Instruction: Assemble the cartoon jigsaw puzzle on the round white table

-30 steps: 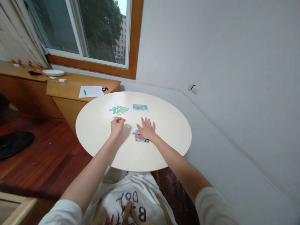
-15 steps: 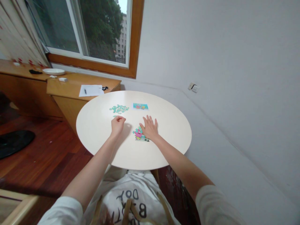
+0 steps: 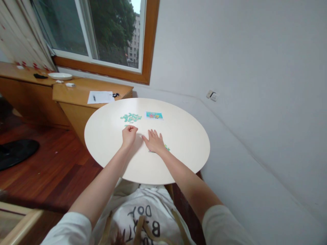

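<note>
My left hand (image 3: 129, 136) hovers or rests left of the table's middle with its fingers curled into a pinch; what they hold, if anything, is hidden. With fingers spread, my right hand (image 3: 154, 141) lies flat over a partly joined jigsaw puzzle (image 3: 167, 147). Only the puzzle's right edge and a sliver of its bottom show past the hand. Beyond my left hand sits a loose heap of turquoise jigsaw pieces (image 3: 131, 117), with a single piece just above the knuckles. A small picture card (image 3: 154, 115) with cartoon figures lies right of the heap.
Everything lies on a round white table (image 3: 189, 136). Behind its left side stands a wooden cabinet (image 3: 79, 90) bearing a paper sheet (image 3: 100, 97), keys and a white plate (image 3: 60, 76). A white wall (image 3: 242, 68) with sockets borders the right.
My right hand has moved left, from the puzzle's right side to on top of it, covering most of it. My left hand has stayed nearly still, and the view has shifted slightly.
</note>
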The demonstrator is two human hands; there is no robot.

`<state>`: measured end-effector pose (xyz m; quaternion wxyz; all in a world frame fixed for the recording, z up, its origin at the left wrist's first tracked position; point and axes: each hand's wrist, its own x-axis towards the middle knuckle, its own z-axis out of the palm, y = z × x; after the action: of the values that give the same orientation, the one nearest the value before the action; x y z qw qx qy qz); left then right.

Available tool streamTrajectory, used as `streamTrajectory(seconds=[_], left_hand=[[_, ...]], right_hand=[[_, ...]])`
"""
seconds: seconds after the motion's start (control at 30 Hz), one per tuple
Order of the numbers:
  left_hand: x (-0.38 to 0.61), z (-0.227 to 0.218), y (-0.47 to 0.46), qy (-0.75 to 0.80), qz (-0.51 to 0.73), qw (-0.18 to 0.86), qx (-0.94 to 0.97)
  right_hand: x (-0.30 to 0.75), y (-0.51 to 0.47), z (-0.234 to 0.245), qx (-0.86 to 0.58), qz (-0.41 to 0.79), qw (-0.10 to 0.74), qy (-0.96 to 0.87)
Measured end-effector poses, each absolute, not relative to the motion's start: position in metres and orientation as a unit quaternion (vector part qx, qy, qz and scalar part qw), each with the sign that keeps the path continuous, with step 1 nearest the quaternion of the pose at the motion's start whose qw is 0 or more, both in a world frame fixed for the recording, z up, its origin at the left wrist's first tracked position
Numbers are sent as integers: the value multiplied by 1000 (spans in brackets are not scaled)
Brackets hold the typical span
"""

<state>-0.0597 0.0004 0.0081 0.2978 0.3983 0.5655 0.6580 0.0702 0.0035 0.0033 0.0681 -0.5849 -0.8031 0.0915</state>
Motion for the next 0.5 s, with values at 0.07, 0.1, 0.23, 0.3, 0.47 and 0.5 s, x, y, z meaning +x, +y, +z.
streamTrajectory(seconds=[0.07,0.1,0.23,0.3,0.47,0.5], left_hand=[[-59,9,-1,565,659,301,395],[-59,10,-1,564,660,302,393],[-59,11,-1,563,662,299,395],[-60,10,0,569,658,293,398],[-49,3,-3,589,582,233,510],[-44,2,-6,589,548,207,557]], right_hand=[[71,4,-8,-584,96,65,-803],[71,5,-11,-583,96,69,-804],[71,13,-9,-583,118,78,-800],[74,20,-3,-588,162,89,-787],[107,41,22,-587,272,225,-729],[118,44,25,-585,285,264,-712]])
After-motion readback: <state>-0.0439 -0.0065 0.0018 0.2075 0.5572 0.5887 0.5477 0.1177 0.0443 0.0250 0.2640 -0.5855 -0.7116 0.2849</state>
